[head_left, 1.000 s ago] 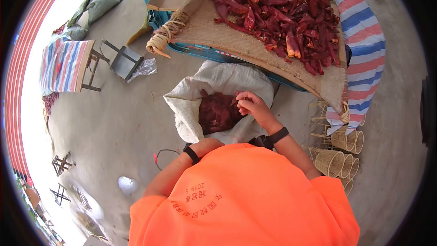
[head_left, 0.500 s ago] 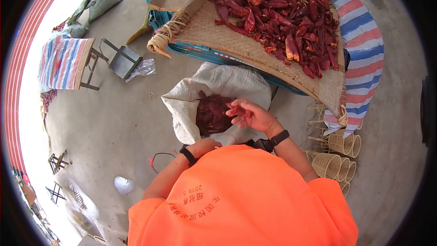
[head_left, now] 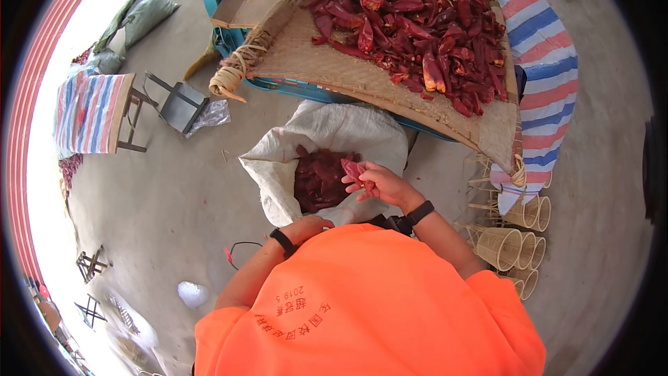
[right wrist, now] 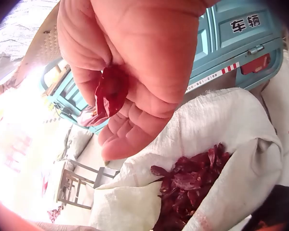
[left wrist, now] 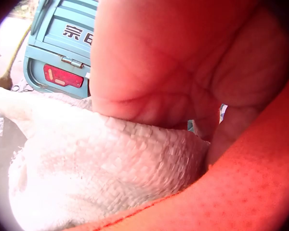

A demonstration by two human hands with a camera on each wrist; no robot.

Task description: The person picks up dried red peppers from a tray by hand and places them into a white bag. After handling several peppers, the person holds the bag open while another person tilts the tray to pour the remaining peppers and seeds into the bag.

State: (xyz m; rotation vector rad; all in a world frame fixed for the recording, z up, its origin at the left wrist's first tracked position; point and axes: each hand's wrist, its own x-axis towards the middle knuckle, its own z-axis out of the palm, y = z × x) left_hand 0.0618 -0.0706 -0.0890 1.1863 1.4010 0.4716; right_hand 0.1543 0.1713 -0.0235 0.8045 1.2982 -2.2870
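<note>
My right hand [head_left: 387,186] pinches a dried red chili pepper [right wrist: 111,94] between thumb and fingers, over the mouth of a white woven sack [head_left: 348,125]. The other fingers lie fairly loose beneath it in the right wrist view. Inside the sack lies a heap of dark red chili peppers [head_left: 320,184]. Close against the orange shirt, my left hand [head_left: 311,225] grips the sack's near rim. Its palm covers part of the sack edge in the left wrist view, and its fingertips are hidden.
Beyond the sack, a woven mat [head_left: 292,56] bears a big pile of red chili peppers [head_left: 417,21] on a teal vehicle [right wrist: 221,53]. Wicker baskets [head_left: 501,247] stand at right. A small dark chair [head_left: 183,108] and a cloth-covered table [head_left: 90,111] are at left.
My right hand first dipped at the sack's mouth, then turned palm up and now shows the chili pepper more plainly. My left hand stays at the rim. The head view has shifted slightly.
</note>
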